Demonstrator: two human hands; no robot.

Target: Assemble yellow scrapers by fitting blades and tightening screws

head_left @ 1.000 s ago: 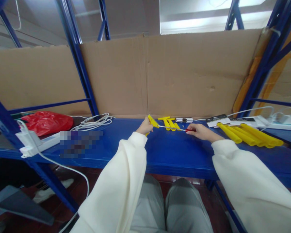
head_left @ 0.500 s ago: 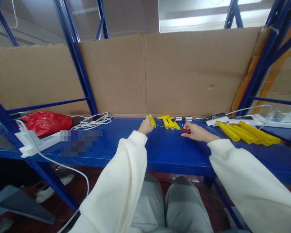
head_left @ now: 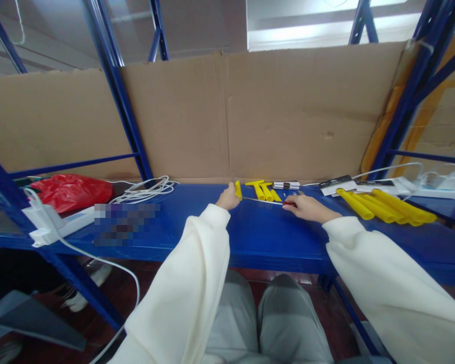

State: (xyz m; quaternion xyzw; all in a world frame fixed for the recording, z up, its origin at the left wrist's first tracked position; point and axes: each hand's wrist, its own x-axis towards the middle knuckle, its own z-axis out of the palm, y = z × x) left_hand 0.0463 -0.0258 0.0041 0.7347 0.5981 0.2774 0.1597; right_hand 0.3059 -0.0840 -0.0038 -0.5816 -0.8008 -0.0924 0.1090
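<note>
Over the blue metal shelf [head_left: 273, 237], I have the left hand [head_left: 227, 197] closed round a short yellow piece, probably plastic, and the right hand [head_left: 302, 206] clamped on a red-handled, thin-shafted metal screwdriver [head_left: 290, 205] whose far end points at that piece — whether it is seated I can't tell. I judge the piece light, stiff, smooth enough to slip, hardly fragile: best gripped round its body, the tool by its handle. Against a second ago, the piece stands more upright — and the right hand sits nearer the left.
</note>
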